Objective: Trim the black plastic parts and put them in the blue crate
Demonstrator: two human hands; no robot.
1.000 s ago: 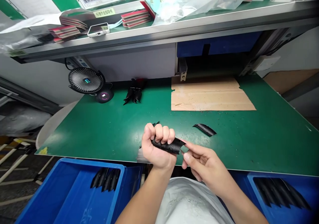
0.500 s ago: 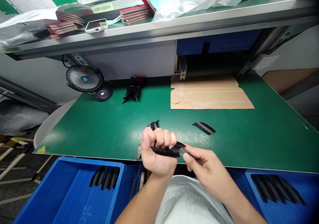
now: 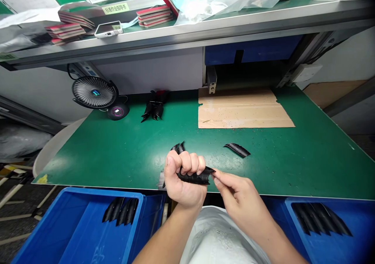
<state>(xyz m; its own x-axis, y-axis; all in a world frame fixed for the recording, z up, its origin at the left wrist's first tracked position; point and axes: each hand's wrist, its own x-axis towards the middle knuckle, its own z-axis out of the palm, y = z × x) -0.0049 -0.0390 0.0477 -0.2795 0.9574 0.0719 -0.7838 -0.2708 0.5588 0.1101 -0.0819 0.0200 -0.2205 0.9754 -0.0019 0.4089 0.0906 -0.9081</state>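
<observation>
My left hand [image 3: 185,178] is closed in a fist round a curved black plastic piece [image 3: 195,177], whose open end sticks out to the right. At that end, the thumb and forefinger of my right hand [image 3: 238,191] are pinched together and touch its upper corner; whether a small thing sits between them is hidden. Just behind my left fist, other black pieces [image 3: 181,147] show in part on the green table. One more black curved piece [image 3: 237,149] lies alone on the table, ahead of my right hand.
A cardboard sheet [image 3: 243,113] lies at the back, with dark crumbs about it. Several black pieces [image 3: 154,109] are piled near a small fan [image 3: 95,92]. Blue bins [image 3: 140,217] with rows of black pieces stand left and right below the table edge [image 3: 102,186]. A shelf [image 3: 164,41] crosses overhead.
My right fingertips have closed into a tighter pinch at the end of the piece. My left fist keeps its grip, turned slightly, and more of the pieces behind it shows.
</observation>
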